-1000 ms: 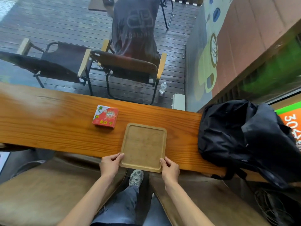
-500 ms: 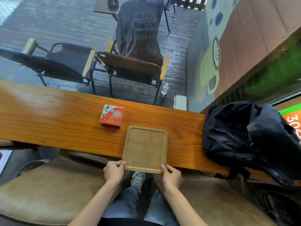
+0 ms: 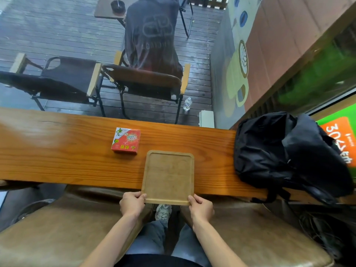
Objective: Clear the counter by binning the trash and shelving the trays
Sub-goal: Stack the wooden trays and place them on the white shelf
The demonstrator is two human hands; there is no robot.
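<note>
A pale wooden tray (image 3: 169, 176) lies on the orange wooden counter (image 3: 67, 158), its near edge sticking out past the counter's front. My left hand (image 3: 132, 203) grips the tray's near left corner and my right hand (image 3: 201, 206) grips its near right corner. Nothing lies on the tray. A small red and white box (image 3: 126, 140) sits flat on the counter just left of the tray's far corner, a little apart from it.
A black backpack (image 3: 287, 155) fills the counter's right end. Two tan padded seats (image 3: 57, 228) flank my legs below the counter. Beyond the glass, a person sits in a folding chair (image 3: 146, 83) on the deck, next to another chair.
Both hands have drawn the tray toward me, so more of it overhangs the counter's front edge. The red box and backpack have stayed put.
</note>
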